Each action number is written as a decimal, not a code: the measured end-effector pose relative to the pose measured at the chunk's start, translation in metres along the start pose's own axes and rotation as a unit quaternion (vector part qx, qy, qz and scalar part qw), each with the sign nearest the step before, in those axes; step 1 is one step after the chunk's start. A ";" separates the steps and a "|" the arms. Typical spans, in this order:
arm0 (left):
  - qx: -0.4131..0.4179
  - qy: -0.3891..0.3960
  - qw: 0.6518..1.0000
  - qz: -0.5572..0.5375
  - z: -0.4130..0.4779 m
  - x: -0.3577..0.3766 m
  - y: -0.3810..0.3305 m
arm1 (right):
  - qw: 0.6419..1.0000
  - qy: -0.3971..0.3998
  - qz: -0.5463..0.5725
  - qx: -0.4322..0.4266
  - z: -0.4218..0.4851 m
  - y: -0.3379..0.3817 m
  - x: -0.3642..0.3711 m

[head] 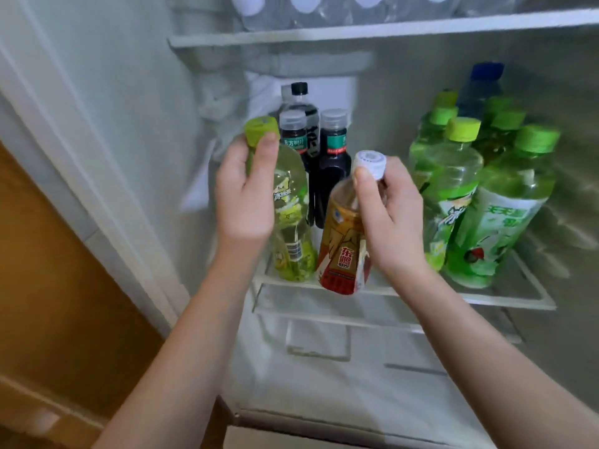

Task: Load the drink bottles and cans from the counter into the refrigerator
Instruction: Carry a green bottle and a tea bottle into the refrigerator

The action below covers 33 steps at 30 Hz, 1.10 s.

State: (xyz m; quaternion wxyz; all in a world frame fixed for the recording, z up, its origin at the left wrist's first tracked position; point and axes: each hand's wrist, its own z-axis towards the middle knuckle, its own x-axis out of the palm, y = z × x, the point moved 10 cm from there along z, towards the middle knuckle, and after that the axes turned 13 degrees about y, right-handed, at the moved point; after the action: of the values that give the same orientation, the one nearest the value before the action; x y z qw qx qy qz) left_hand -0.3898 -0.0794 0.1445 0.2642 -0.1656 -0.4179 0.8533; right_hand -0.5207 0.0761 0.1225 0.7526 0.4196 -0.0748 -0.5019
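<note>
My left hand (246,192) grips the neck of a green-capped bottle of pale green tea (291,215), whose base is at the front left of the fridge's glass shelf (512,298). My right hand (385,215) holds an orange-and-red labelled bottle with a white cap (343,247) by its neck; the bottle tilts, its base at the shelf's front edge. Behind them stand three dark drink bottles (330,147) near the back wall.
Several large green-capped bottles (470,202) and a blue-capped one (483,82) fill the shelf's right side. Clear water bottles (311,11) sit on the upper shelf. A drawer (324,345) lies below. The fridge's left wall and a wooden panel (48,286) are at left.
</note>
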 end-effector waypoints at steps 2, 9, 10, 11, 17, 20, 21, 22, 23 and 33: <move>0.003 -0.006 0.999 0.039 0.009 0.004 0.007 | 1.000 0.011 -0.008 -0.002 0.014 -0.011 0.011; 0.007 -0.019 0.999 0.048 0.021 0.007 0.033 | 0.999 0.045 0.004 0.025 0.044 -0.049 0.040; 0.000 -0.024 0.998 0.050 0.023 0.008 0.035 | 0.998 0.050 0.003 0.025 0.047 -0.052 0.043; -0.010 -0.028 0.998 0.053 0.024 0.008 0.037 | 0.998 0.053 0.003 0.026 0.049 -0.053 0.045; 0.006 -0.097 0.992 0.077 0.022 0.006 0.036 | 0.999 0.038 0.014 -0.002 0.053 -0.051 0.052; 0.028 -0.119 0.988 0.095 0.018 0.005 0.037 | 1.000 0.003 0.023 -0.012 0.052 -0.053 0.048; 0.038 -0.123 0.987 0.100 0.017 0.005 0.038 | 1.000 -0.006 0.019 -0.015 0.051 -0.053 0.048; 0.046 -0.125 0.986 0.104 0.016 0.004 0.039 | 1.000 -0.012 0.016 -0.016 0.050 -0.053 0.047; 0.051 -0.126 0.985 0.106 0.015 0.003 0.041 | 1.000 -0.017 0.017 -0.014 0.050 -0.054 0.047; 0.029 -0.095 0.988 0.120 0.009 0.003 0.042 | 0.999 -0.019 0.031 0.028 0.030 -0.058 0.045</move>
State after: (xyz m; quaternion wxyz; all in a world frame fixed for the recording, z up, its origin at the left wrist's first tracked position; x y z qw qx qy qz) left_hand -0.4096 -0.1044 0.1161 0.1242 -0.1250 -0.3932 0.9024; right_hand -0.5551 0.0141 0.0863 0.7544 0.4282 -0.1161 -0.4838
